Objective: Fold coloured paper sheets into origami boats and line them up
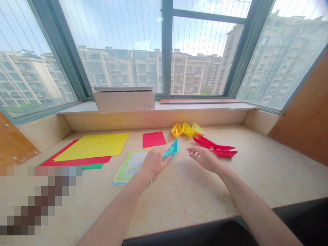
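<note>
The left hand (155, 161) grips a blue paper boat (174, 148); the right hand (203, 158) is empty. Yellow boats (188, 130) line the back of the ledge (271, 164), probably leaving handling room.

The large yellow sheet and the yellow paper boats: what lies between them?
In the head view, a red paper square lies between the large yellow sheet and the yellow paper boats.

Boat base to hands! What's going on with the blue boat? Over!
Left hand holding blue boat. Right hand open, empty, apart from blue boat. Red boats just beyond right hand; nothing seen blocking between hand and blue boat. Over.
</note>
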The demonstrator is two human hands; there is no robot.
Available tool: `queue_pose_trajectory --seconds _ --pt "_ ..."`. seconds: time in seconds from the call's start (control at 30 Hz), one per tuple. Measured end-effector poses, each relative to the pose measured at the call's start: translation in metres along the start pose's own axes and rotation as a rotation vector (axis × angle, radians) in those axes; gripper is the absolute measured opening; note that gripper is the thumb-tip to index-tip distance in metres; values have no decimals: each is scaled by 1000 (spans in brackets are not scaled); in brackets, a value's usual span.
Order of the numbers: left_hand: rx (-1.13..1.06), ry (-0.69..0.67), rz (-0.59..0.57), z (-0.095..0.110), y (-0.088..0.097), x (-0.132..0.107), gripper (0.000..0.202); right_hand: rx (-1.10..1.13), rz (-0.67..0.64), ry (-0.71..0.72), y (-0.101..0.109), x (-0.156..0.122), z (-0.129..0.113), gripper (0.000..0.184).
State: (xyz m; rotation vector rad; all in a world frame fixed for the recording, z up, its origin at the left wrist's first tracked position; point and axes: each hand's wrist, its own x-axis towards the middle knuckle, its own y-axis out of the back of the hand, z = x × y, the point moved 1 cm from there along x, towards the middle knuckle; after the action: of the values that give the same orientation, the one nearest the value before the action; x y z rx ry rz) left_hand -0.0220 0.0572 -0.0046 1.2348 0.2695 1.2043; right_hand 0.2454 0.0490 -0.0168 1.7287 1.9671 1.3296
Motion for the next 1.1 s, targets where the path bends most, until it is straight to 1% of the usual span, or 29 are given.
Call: queue_pose_trajectory --seconds 0.07,0.13,0.23,0.3,0.37,0.43,0.5,0.57,0.63,0.67,0.73,0.83,0.93,0.97,1.03,1.1 --pt "-11 26 -70 0 -3 -2 28 -22 -15 10 -1 -1 1 24" --pt "-44 67 -112 1 -4 -3 23 -20 -21 10 -3 -1 2 23" --pt "-124 103 -123 6 -2 -1 17 18 8 -15 -5 0 5 23" --pt "-326 145 -111 12 2 2 21 46 56 -50 -6 3 7 29" --pt "-665 208 -93 18 8 4 29 128 115 -106 -4 6 9 38" --pt "-985 248 -80 22 12 4 35 298 139 -159 -2 9 7 46" --pt "-1213 253 -104 25 12 1 37 506 85 -162 -1 10 1 52" --pt "-1342 231 -174 28 8 -3 38 702 -18 -117 -1 9 -9 54" --pt "-1379 212 -250 29 2 -6 38 864 -90 -68 -3 7 -19 56" --pt "-1372 207 -275 30 0 -7 39 923 -100 -55 -3 6 -22 56" --pt "-1349 201 -291 32 -4 -7 45 988 -80 -53 -2 4 -27 54" --pt "-1319 153 -258 36 -4 -5 59 989 -22 -76 2 3 -28 47" --pt "-1242 136 -209 38 -4 -2 60 958 32 -106 2 3 -26 42" --pt "-1205 137 -195 39 -4 -2 62 955 42 -112 0 3 -26 41" --pt "-1140 135 -177 40 -5 -3 72 974 50 -108 -4 3 -26 38" --pt "-1087 149 -152 41 -7 -4 80 1015 36 -82 -8 2 -31 34"
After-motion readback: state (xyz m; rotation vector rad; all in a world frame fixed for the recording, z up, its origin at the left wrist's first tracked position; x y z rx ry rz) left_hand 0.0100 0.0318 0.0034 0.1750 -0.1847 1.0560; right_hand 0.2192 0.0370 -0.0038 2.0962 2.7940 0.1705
